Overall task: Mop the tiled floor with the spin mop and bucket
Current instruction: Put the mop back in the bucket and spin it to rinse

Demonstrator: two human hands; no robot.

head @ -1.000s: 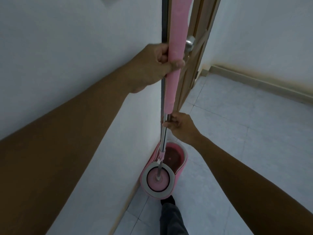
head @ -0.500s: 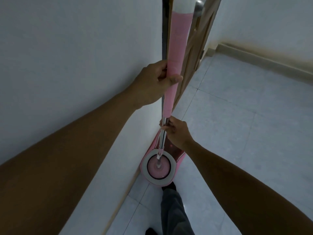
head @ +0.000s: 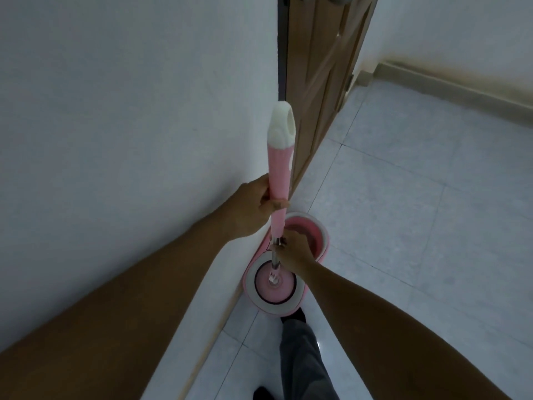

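Note:
A spin mop with a pink handle sleeve [head: 279,171] and a white cap stands upright, its lower end in the spinner basket of the pink and white bucket [head: 288,306]. The bucket sits on the tiled floor [head: 403,226] against the white wall. My left hand [head: 255,207] grips the lower part of the pink sleeve. Just below it, my right hand [head: 294,252] grips the bare metal shaft above the basket. The mop head is hidden inside the basket.
A white wall [head: 129,125] runs along the left. A brown wooden door [head: 320,82] stands beyond the bucket. A beige skirting [head: 461,88] lines the far wall. My grey trouser leg [head: 302,353] and dark shoe are just behind the bucket.
The mop handle has gone down into the spinner basket, and both hands have dropped with it. My view has tilted lower, so the handle's white cap now shows.

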